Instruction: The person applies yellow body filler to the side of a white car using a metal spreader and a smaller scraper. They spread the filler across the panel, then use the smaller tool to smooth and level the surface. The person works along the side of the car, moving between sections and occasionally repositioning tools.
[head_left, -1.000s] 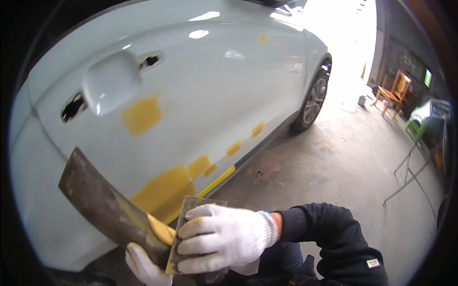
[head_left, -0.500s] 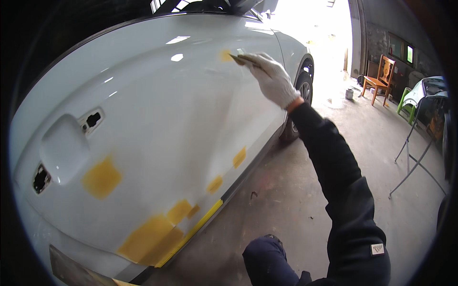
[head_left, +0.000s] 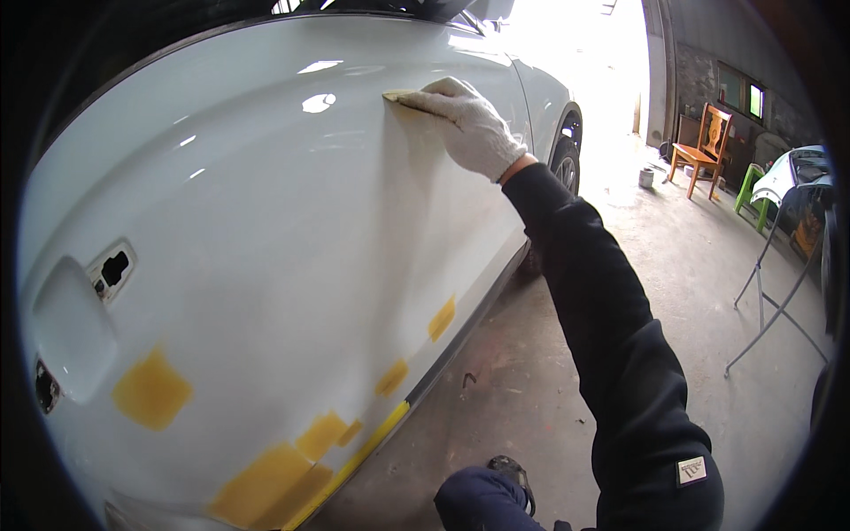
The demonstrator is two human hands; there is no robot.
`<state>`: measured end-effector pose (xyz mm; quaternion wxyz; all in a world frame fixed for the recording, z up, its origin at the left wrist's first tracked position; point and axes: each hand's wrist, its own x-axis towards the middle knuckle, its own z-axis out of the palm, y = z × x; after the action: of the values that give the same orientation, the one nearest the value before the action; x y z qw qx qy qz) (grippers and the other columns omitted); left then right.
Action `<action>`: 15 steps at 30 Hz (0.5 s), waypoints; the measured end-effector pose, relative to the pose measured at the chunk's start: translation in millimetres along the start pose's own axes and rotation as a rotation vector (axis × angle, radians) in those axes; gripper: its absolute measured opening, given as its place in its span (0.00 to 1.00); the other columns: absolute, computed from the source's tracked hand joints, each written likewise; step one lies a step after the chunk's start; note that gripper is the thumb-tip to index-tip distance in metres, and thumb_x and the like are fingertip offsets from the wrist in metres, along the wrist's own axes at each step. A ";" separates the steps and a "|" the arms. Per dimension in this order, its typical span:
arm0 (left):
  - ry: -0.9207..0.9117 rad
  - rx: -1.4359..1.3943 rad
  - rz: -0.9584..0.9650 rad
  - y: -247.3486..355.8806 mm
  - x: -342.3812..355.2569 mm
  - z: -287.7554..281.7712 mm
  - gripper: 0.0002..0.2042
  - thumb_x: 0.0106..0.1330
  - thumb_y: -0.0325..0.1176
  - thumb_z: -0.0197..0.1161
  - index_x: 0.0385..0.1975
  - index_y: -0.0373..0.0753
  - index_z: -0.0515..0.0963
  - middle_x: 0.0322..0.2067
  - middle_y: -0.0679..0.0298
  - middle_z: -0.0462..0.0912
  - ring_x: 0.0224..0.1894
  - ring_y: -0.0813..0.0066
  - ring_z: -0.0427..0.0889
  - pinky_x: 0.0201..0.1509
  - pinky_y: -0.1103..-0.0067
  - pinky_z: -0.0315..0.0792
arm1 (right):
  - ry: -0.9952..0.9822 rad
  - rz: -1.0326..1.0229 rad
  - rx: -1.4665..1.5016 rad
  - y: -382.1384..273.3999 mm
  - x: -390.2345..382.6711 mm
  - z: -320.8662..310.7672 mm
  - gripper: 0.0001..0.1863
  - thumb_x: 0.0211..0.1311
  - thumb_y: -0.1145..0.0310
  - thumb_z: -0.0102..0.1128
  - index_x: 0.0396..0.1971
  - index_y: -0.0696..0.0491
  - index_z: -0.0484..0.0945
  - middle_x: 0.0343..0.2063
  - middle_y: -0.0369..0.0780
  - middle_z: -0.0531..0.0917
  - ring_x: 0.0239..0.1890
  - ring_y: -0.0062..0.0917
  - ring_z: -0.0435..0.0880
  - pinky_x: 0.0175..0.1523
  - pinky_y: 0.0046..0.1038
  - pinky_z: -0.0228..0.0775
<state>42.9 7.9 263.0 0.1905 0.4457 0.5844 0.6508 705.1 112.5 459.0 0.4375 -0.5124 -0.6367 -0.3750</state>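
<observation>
Gloved right hand (head_left: 469, 128) on car door (head_left: 266, 248), wooden chair (head_left: 704, 146) beyond

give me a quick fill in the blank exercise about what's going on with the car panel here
1. The right hand wears a white ____.
2. It presses a small spreader flat against the white ____ panel.
3. The filler patches on the panel are ____ in colour.
4. Far back on the floor stands a wooden ____.

Missing words: glove; car; yellow; chair
</observation>
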 end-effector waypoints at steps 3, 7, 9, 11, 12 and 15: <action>-0.029 0.019 0.046 -1.5 -1.1 5.8 0.22 0.81 0.40 0.53 0.58 0.22 0.77 0.59 0.38 0.78 0.58 0.53 0.79 0.65 0.65 0.72 | -0.017 0.028 -0.011 -8.7 -14.6 2.6 0.21 0.67 0.75 0.54 0.56 0.44 0.86 0.49 0.41 0.84 0.54 0.39 0.79 0.64 0.36 0.71; -0.061 0.047 0.111 -7.7 0.1 4.3 0.22 0.81 0.39 0.53 0.58 0.23 0.77 0.59 0.38 0.79 0.58 0.52 0.79 0.64 0.65 0.72 | -0.098 -0.009 -0.029 -15.0 -20.5 -14.4 0.20 0.67 0.75 0.54 0.54 0.46 0.87 0.47 0.42 0.84 0.52 0.39 0.81 0.62 0.37 0.73; -0.064 0.062 0.152 -9.1 1.2 -2.5 0.21 0.81 0.38 0.53 0.58 0.23 0.77 0.58 0.38 0.79 0.58 0.51 0.80 0.64 0.64 0.72 | -0.101 0.031 -0.033 -20.8 -18.1 -26.3 0.19 0.67 0.76 0.53 0.52 0.47 0.87 0.45 0.42 0.84 0.50 0.40 0.82 0.60 0.36 0.75; -0.053 0.081 0.194 -4.7 1.2 -13.8 0.21 0.81 0.38 0.53 0.59 0.23 0.77 0.58 0.38 0.79 0.58 0.51 0.80 0.64 0.64 0.73 | 0.040 0.089 0.108 -34.8 -22.7 -35.5 0.17 0.70 0.79 0.53 0.53 0.55 0.85 0.49 0.41 0.85 0.49 0.31 0.85 0.59 0.29 0.76; -0.044 0.093 0.212 -10.0 2.2 -27.7 0.21 0.81 0.38 0.53 0.59 0.24 0.77 0.58 0.38 0.79 0.58 0.50 0.80 0.64 0.64 0.73 | 0.169 0.234 0.259 -65.2 -27.6 -41.6 0.19 0.70 0.81 0.50 0.56 0.59 0.81 0.50 0.40 0.85 0.52 0.28 0.84 0.60 0.26 0.74; -0.042 0.132 0.243 -57.6 15.9 -71.1 0.20 0.81 0.37 0.53 0.59 0.24 0.77 0.58 0.38 0.80 0.58 0.50 0.80 0.64 0.63 0.73 | 0.242 0.589 0.817 -153.5 -82.0 -50.8 0.22 0.68 0.79 0.50 0.62 0.60 0.75 0.52 0.42 0.83 0.54 0.28 0.82 0.63 0.27 0.72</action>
<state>-38.4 -7.8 220.8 0.0928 0.5382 0.5637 0.6196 570.9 9.2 394.4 0.7593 -0.4104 -0.5048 -0.0133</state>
